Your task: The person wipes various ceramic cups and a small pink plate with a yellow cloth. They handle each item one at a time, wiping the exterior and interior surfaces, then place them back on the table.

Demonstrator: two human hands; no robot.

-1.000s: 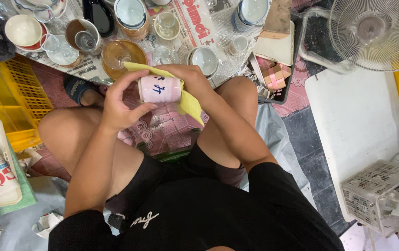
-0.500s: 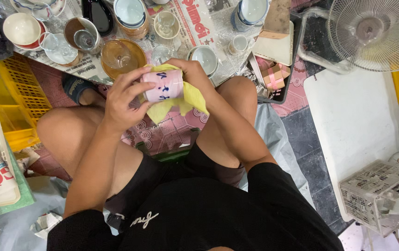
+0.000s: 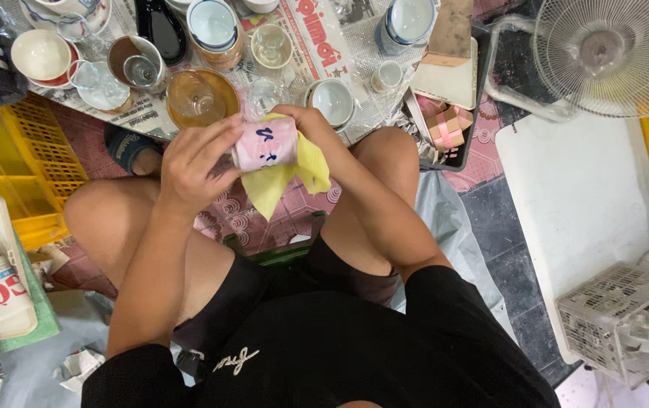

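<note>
- Pink cup with dark blue marks, lying on its side, held above the knees, just below the newspaper-covered floor spread.
- Left hand: fingers curled closed around the cup's left end.
- Right hand: fingers closed on a yellow cloth, pressed against the cup's right side; cloth hangs beneath the cup.
- Above-left of the cup: amber glass bowl. Above-right: white bowl.
- Far right of the cup: white fan.
- Left of the cup: yellow crate.
</note>
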